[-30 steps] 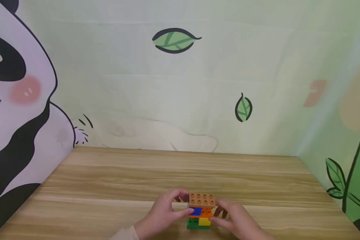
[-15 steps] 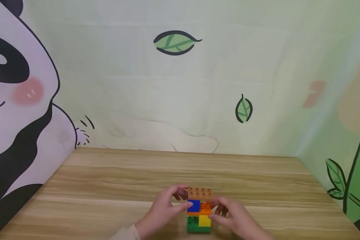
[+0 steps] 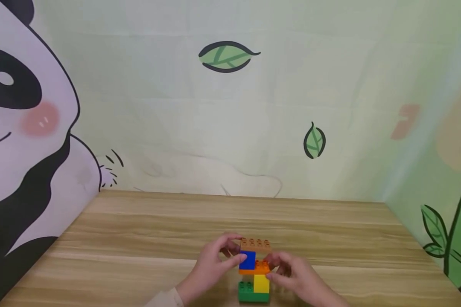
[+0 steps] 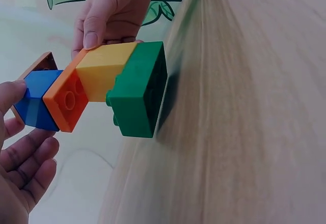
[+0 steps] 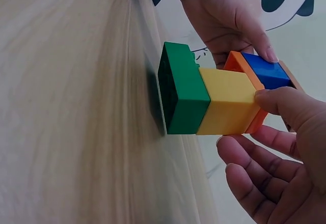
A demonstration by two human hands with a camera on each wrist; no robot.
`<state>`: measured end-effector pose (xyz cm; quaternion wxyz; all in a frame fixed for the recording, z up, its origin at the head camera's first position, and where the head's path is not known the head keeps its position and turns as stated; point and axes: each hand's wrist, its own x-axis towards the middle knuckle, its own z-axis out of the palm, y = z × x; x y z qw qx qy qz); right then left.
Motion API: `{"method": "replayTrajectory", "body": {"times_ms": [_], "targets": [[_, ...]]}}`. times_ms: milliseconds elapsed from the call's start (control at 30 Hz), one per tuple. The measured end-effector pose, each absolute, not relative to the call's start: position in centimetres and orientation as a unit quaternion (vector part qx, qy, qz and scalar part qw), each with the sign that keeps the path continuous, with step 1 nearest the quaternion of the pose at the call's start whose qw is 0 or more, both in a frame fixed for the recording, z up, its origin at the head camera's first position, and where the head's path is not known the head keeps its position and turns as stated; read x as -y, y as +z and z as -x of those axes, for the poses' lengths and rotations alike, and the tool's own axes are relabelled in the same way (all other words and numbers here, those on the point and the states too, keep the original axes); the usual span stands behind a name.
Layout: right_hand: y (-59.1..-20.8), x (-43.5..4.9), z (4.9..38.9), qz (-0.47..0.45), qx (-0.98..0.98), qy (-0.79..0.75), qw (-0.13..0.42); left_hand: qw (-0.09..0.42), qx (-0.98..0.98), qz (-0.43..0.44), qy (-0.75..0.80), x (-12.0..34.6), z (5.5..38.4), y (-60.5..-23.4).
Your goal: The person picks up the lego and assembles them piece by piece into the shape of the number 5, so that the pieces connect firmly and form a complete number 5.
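Note:
A toy brick tower stands between both hands in the head view. Its lowest piece is a green brick [image 3: 253,297], with a yellow brick [image 3: 261,284] on the right half. Above come an orange plate [image 3: 262,268], a blue brick [image 3: 248,261] on the left and a brown studded plate [image 3: 255,244] on top. My left hand [image 3: 211,262] pinches the upper part, thumb on the blue brick. With the thumb at the join of orange plate and yellow brick, my right hand [image 3: 297,275] grips the other side. Both wrist views show the green brick's dark underside close over the table.
The wood-grain table [image 3: 138,238] reaches back to a printed cloth backdrop [image 3: 157,85] with a panda and leaves. More of the cloth rises along the left and right sides.
The tower has tipped back in the hands: its front faces show more and the brown top looks narrower. Both hands keep their hold. The head view has shifted slightly.

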<state>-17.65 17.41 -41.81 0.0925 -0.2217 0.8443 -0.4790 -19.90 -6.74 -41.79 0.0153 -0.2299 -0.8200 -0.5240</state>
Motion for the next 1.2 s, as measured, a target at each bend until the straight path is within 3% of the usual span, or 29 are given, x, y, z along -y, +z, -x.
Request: {"method": "replayTrajectory", "body": {"times_ms": [733, 1200], "targets": [[-43.2, -17.5, 18.6, 0.152, -0.815, -0.538, 0.151, -0.039, 0.818, 0.158, -0.552, 6.2, 21.6, -43.7], [-43.6, -17.2, 18.5, 0.104, -0.822, -0.54, 0.15, -0.064, 0.832, 0.113, -0.539, 5.5, 22.2, -44.3]]}}
